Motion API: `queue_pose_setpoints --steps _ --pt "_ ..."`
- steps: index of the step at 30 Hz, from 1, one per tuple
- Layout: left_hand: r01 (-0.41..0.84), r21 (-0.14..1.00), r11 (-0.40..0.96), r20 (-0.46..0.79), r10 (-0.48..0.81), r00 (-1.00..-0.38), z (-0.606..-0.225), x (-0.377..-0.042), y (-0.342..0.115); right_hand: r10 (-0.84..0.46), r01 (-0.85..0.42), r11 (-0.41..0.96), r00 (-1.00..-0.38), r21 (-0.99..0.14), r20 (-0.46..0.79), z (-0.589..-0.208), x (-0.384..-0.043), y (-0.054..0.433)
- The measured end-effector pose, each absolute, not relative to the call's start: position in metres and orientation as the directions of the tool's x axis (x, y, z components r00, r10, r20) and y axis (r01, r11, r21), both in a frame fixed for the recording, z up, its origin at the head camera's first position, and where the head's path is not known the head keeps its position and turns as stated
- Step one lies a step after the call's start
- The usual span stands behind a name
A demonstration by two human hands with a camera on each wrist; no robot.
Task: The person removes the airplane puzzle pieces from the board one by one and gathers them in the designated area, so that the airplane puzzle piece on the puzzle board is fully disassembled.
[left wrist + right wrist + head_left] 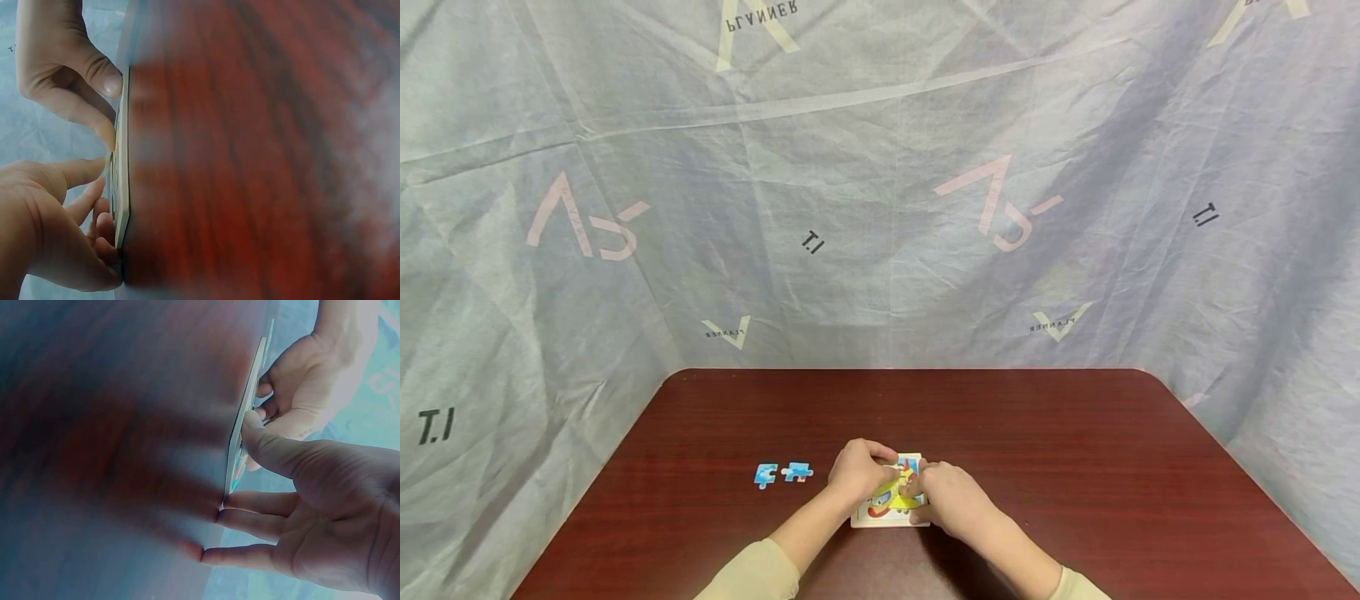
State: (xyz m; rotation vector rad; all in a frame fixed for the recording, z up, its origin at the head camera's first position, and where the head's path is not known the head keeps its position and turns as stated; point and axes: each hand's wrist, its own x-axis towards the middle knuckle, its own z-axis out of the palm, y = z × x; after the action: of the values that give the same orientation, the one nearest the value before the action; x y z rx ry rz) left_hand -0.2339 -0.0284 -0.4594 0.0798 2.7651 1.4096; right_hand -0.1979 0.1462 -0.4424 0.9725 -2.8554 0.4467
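Note:
A small jigsaw puzzle board (pixel 880 518) with a light rim and a bright yellow, red and blue picture lies near the table's front. My left hand (pixel 859 473) is over its left side; in the left wrist view the thumb and curled fingers (pixel 103 222) pinch a thin puzzle piece (pixel 112 178) just above the board. My right hand (pixel 957 500) presses on the right side. Its thumb (pixel 253 428) touches the board, while several straight fingers reach down to the table beside it. Both hands hide parts of the picture.
Two loose blue jigsaw pieces, a left one (pixel 764 475) and a right one (pixel 797 472), lie on the dark red wooden table (pixel 1075 433), left of the board. A grey printed cloth (pixel 880 183) hangs around the table's back and sides.

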Motion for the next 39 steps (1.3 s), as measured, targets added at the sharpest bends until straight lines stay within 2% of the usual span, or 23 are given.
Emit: queue_pose_setpoints --steps 11,31,39 --pt "0.072 0.847 0.527 0.032 0.084 -0.996 -0.462 -0.231 -0.027 -0.574 -0.603 0.763 -0.798 -0.232 0.186 -0.441 -0.198 0.145" --pt "0.026 0.846 0.533 -0.032 0.099 -0.995 -0.459 -0.231 -0.024 -0.57 -0.6 0.768 -0.799 -0.222 0.188 -0.441 -0.196 0.147" --pt "0.068 0.914 0.401 0.001 0.165 -0.986 -0.461 -0.233 -0.036 -0.569 -0.594 0.77 -0.805 -0.234 0.169 -0.441 -0.196 0.145"
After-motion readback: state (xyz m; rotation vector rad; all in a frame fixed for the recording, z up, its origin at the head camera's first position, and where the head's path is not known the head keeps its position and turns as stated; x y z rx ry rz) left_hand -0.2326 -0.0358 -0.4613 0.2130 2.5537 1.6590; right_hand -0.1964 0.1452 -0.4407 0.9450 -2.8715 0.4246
